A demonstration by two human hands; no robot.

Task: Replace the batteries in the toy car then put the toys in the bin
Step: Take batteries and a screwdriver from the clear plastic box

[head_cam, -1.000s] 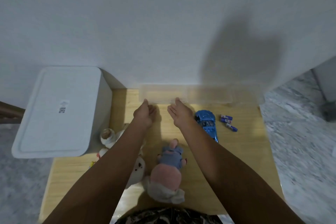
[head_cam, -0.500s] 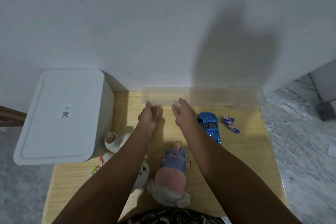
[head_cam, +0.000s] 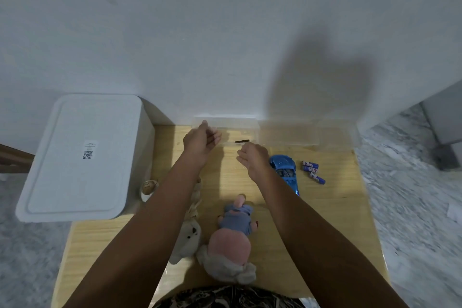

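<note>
Left hand (head_cam: 200, 140) curls loosely at the clear box (head_cam: 225, 130), holding nothing visible. Right hand (head_cam: 253, 157) is half-closed near a dark tool (head_cam: 242, 141) inside; whether it pinches anything, can't tell. Car (head_cam: 285, 172) sits just right of it, batteries (head_cam: 312, 174) beyond. Risk: a careless wrist nudges the car and scatters them.

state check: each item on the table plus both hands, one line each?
bin: lid on, shut
clear box: on table by wall, dark tool inside
left hand: at the box, fingers curled
right hand: near box, loosely curled
car: on table
batteries: loose beside car
plush toys: lying flat
</note>
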